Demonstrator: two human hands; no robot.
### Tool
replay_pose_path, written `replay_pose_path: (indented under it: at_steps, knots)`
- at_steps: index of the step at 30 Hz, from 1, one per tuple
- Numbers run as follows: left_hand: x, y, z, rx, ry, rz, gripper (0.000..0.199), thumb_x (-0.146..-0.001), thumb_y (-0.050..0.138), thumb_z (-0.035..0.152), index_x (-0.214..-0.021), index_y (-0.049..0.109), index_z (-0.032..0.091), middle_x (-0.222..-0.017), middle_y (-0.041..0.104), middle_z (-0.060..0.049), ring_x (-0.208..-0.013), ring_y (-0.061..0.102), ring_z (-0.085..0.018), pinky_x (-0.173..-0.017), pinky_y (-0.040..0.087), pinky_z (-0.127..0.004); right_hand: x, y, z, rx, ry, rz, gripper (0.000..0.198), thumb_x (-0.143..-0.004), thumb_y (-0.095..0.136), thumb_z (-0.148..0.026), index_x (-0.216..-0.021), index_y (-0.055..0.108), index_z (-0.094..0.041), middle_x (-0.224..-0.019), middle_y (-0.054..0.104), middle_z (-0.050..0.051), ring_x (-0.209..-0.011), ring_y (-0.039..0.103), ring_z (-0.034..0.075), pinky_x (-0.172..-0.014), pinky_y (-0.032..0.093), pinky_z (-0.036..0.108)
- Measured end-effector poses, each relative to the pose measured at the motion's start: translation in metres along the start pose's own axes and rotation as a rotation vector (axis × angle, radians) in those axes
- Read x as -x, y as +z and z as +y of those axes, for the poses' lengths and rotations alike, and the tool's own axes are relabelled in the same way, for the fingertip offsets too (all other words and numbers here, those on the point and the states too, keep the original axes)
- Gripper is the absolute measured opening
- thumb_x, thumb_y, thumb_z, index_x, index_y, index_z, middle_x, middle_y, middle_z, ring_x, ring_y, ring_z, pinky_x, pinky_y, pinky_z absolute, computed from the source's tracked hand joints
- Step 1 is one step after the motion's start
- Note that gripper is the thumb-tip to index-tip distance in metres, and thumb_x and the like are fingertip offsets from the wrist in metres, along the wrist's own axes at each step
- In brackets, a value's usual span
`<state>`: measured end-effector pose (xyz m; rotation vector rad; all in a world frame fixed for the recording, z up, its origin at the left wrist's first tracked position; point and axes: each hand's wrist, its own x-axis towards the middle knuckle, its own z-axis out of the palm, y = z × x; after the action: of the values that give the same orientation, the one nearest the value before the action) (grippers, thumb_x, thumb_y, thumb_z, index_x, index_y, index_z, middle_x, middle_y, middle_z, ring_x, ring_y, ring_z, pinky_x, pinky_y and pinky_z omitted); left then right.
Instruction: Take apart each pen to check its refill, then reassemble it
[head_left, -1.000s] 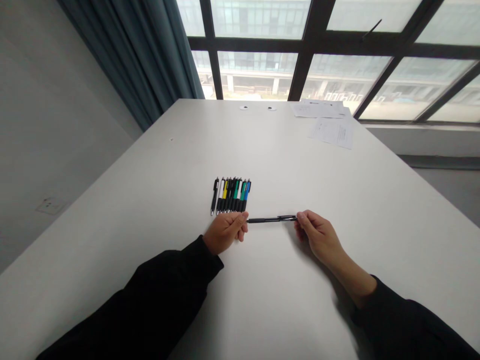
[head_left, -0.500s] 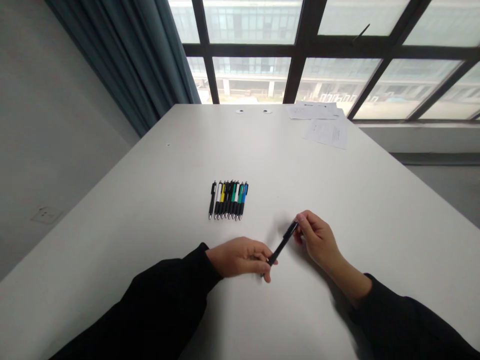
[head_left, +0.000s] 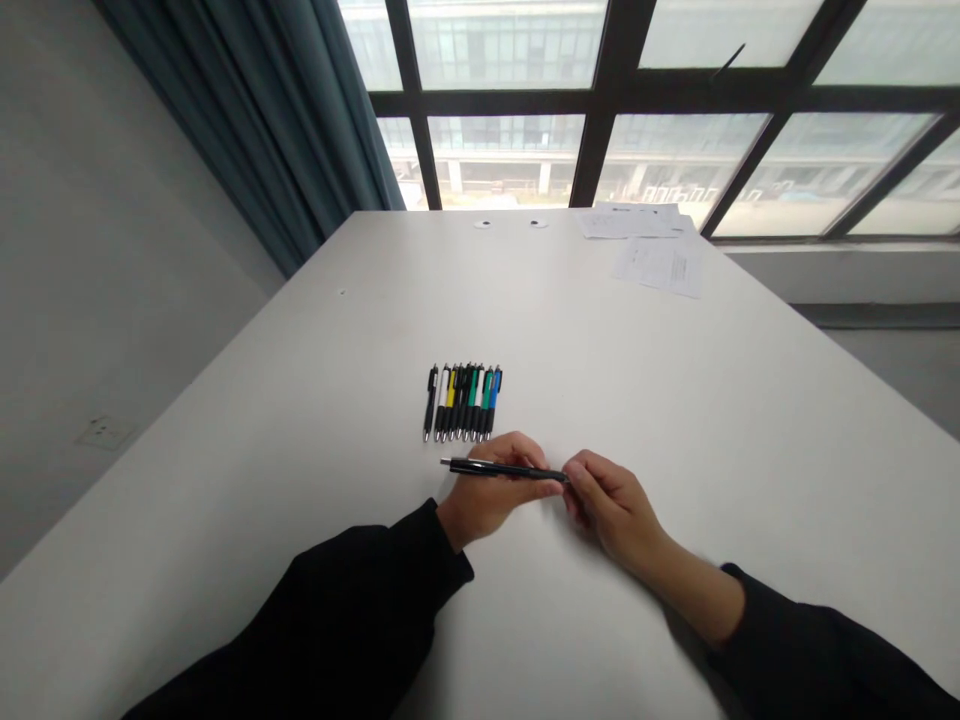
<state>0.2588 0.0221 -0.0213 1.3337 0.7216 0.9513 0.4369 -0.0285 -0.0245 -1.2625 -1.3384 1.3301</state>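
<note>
A black pen (head_left: 495,468) is held nearly level above the table, its silver end pointing left. My left hand (head_left: 487,500) is closed on it, thumb along the near side and fingers behind. At the pen's right end, my right hand (head_left: 611,500) pinches it between thumb and fingers, and that end is partly hidden. The fingertips of both hands almost meet there. Just beyond my left hand lies a row of several pens (head_left: 463,405) side by side, with black, white, yellow, green and blue barrels. One black pen (head_left: 430,405) sits slightly apart at the row's left.
The white table (head_left: 337,400) stretches away to a dark-framed window (head_left: 592,100). Printed papers (head_left: 652,260) lie at its far right corner. Two cable holes (head_left: 482,224) are near the far edge. A blue-grey curtain (head_left: 315,130) hangs at the left.
The held pen has swung from a steep diagonal to nearly level. My left hand has moved away from me, towards the row, and my right hand has come slightly nearer and left.
</note>
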Motion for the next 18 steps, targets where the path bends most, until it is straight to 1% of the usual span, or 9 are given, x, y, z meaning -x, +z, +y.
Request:
replay_pose_path:
  at_steps: [2,4,5,6,8,10,12,14,18]
  knots:
    - [-0.008,0.001,-0.001,-0.067,0.001,0.044,0.034,-0.073,0.081,0.038,-0.077,0.054,0.017,-0.067,0.056,0.002,-0.060,0.051,-0.009,-0.056,0.040,-0.022,-0.013,0.004,0.000,0.006,-0.002,0.104,0.050,-0.095,0.049,-0.059,-0.063,0.049,-0.021,-0.049,0.046,-0.004,-0.043,0.038,0.010,-0.042,0.029,0.024]
    - [-0.016,0.001,0.000,-0.208,0.041,0.057,0.032,-0.082,0.072,0.040,-0.074,0.051,0.018,-0.061,0.048,0.005,-0.054,0.042,-0.007,-0.052,0.032,-0.021,-0.025,0.007,-0.001,-0.032,0.008,0.142,0.053,-0.093,0.050,-0.061,-0.060,0.047,-0.021,-0.047,0.044,-0.004,-0.042,0.036,0.009,-0.041,0.027,0.024]
    - [-0.020,0.000,0.001,-0.310,0.089,0.038,0.033,-0.087,0.066,0.040,-0.069,0.051,0.017,-0.060,0.047,0.005,-0.055,0.041,-0.008,-0.053,0.031,-0.022,-0.029,0.008,-0.001,-0.074,0.032,0.128,0.053,-0.093,0.049,-0.063,-0.060,0.048,-0.021,-0.046,0.042,-0.005,-0.040,0.035,0.009,-0.040,0.026,0.024]
    - [-0.023,-0.001,0.002,-0.408,0.133,0.008,0.035,-0.090,0.061,0.040,-0.065,0.052,0.016,-0.060,0.049,0.003,-0.057,0.043,-0.008,-0.055,0.033,-0.024,-0.032,0.008,-0.002,-0.104,0.056,0.094,0.054,-0.093,0.048,-0.064,-0.060,0.048,-0.021,-0.046,0.042,-0.005,-0.039,0.035,0.009,-0.039,0.025,0.024]
    - [-0.026,-0.006,0.004,-0.507,0.158,-0.054,0.043,-0.095,0.053,0.041,-0.060,0.053,0.016,-0.058,0.049,0.002,-0.058,0.044,-0.009,-0.057,0.034,-0.025,-0.033,0.007,-0.002,-0.124,0.077,0.034,0.055,-0.093,0.048,-0.064,-0.060,0.050,-0.020,-0.046,0.043,-0.004,-0.039,0.036,0.009,-0.039,0.025,0.023]
    - [-0.026,-0.009,0.005,-0.539,0.120,-0.137,0.048,-0.097,0.047,0.043,-0.060,0.056,0.016,-0.057,0.050,0.002,-0.057,0.046,-0.010,-0.057,0.035,-0.025,-0.030,0.004,-0.001,-0.113,0.079,-0.002,0.053,-0.093,0.049,-0.062,-0.062,0.051,-0.020,-0.048,0.045,-0.004,-0.040,0.038,0.009,-0.040,0.026,0.023]
    - [-0.025,-0.012,0.005,-0.531,0.080,-0.191,0.049,-0.098,0.045,0.045,-0.063,0.060,0.015,-0.058,0.053,0.002,-0.057,0.048,-0.010,-0.058,0.036,-0.025,-0.027,0.001,0.000,-0.105,0.079,-0.021,0.049,-0.094,0.050,-0.060,-0.066,0.054,-0.019,-0.051,0.047,-0.004,-0.042,0.039,0.009,-0.041,0.028,0.023]
    - [-0.023,-0.012,0.006,-0.516,0.072,-0.199,0.049,-0.099,0.045,0.046,-0.065,0.062,0.015,-0.058,0.054,0.001,-0.058,0.050,-0.010,-0.059,0.038,-0.024,-0.025,-0.001,0.002,-0.104,0.080,-0.035,0.047,-0.094,0.051,-0.059,-0.070,0.056,-0.019,-0.054,0.049,-0.004,-0.043,0.041,0.009,-0.042,0.029,0.023]
    - [-0.022,-0.012,0.005,-0.492,0.079,-0.191,0.049,-0.098,0.046,0.046,-0.065,0.064,0.015,-0.057,0.055,0.001,-0.057,0.050,-0.010,-0.058,0.039,-0.024,-0.024,-0.002,0.003,-0.085,0.069,-0.040,0.045,-0.096,0.051,-0.055,-0.070,0.056,-0.019,-0.055,0.050,-0.003,-0.046,0.043,0.010,-0.044,0.030,0.023]
